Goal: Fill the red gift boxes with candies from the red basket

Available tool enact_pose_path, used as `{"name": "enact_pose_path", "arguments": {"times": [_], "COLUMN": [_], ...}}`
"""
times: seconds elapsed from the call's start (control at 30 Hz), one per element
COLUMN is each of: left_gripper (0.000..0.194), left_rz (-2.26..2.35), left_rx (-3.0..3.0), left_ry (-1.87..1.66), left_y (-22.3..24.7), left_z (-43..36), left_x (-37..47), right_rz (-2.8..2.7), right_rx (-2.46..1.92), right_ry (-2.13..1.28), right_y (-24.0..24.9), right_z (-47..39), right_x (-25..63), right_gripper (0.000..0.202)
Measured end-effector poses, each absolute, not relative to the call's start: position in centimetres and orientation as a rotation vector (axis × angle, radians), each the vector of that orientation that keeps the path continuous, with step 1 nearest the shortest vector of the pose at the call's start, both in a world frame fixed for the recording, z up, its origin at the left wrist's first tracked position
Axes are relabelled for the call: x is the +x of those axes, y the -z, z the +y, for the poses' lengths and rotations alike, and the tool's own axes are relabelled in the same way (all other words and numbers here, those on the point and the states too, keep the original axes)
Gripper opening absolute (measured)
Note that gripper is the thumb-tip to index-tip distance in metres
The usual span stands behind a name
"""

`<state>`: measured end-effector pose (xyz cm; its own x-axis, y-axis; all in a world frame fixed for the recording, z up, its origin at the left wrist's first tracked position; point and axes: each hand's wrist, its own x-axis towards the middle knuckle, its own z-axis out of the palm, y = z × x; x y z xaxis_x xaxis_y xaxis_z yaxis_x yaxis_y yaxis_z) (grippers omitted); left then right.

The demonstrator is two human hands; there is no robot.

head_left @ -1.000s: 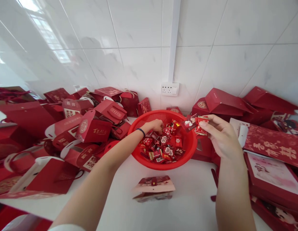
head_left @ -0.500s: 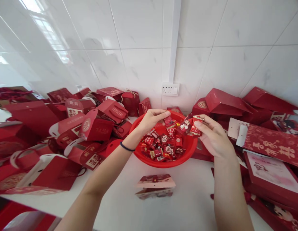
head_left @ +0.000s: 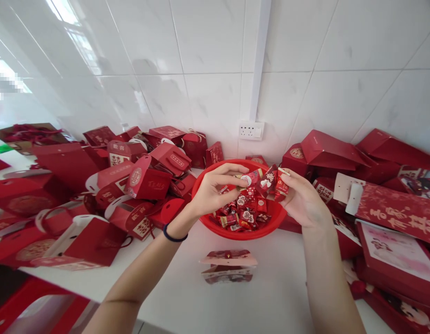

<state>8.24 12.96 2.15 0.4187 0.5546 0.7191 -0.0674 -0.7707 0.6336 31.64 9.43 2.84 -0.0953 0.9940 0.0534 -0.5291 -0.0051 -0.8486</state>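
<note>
Over a red plastic basket [head_left: 243, 235] of wrapped candies [head_left: 248, 217], both hands are close together. My left hand [head_left: 217, 188], a dark band on its wrist, pinches a red and pink wrapped candy [head_left: 253, 177] between thumb and fingers. My right hand [head_left: 303, 197] is closed on several wrapped candies [head_left: 268, 181], dark red and bright red, at the basket's right side. The left candy lies close against those in the right hand; whether they touch I cannot tell. In front of the basket, a small red and pink gift box [head_left: 229, 257] stands on the white table with its top open.
Many red gift boxes [head_left: 150, 181] are heaped on the left of the white table [head_left: 270, 287]. More boxes [head_left: 399, 208] are piled on the right. Behind is a white tiled wall with a power socket [head_left: 251, 130]. A red stool [head_left: 37, 301] stands at lower left.
My left hand has lifted a candy out of the basket and brought it beside the candies in my right hand. My right hand keeps its hold. The view has shifted slightly left.
</note>
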Motion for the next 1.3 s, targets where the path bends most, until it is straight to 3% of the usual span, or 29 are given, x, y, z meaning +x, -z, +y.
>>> {"name": "enact_pose_path", "arguments": {"times": [0.2,0.37,0.67,0.8,0.87,1.03,1.3], "left_gripper": [0.019,0.039,0.044,0.028,0.013,0.016,0.019], "left_rz": [0.446,0.523,0.571,0.583,0.541,0.605,0.926], "left_rx": [1.974,1.645,1.640,1.832,2.059,2.229,2.214], "left_ry": [-1.424,-1.440,-1.421,-1.347,-1.071,-0.533,-0.848], "left_y": [-1.7,-1.6,-1.3,-2.3,-2.8,-2.7,0.7], "left_z": [12.2,11.8,11.3,9.0,7.2,3.1,2.4], "left_x": [9.3,10.2,10.1,7.0,4.7,0.8,1.5], "right_rz": [-0.931,-0.997,-1.073,-1.123,-1.127,-1.140,-1.168], "right_rx": [-0.733,-0.739,-0.782,-0.806,-0.818,-0.853,-0.858], "right_ry": [-1.463,-1.437,-1.351,-1.273,-1.234,-1.153,-1.130], "right_y": [-2.9,-3.1,-2.9,-2.9,-2.9,-2.9,-3.1], "right_z": [9.1,8.8,8.6,8.6,8.7,8.7,8.3], "right_x": [31.1,30.9,31.0,31.5,31.9,32.5,32.4], "right_gripper": [0.031,0.031,0.033,0.031,0.030,0.027,0.026]}}
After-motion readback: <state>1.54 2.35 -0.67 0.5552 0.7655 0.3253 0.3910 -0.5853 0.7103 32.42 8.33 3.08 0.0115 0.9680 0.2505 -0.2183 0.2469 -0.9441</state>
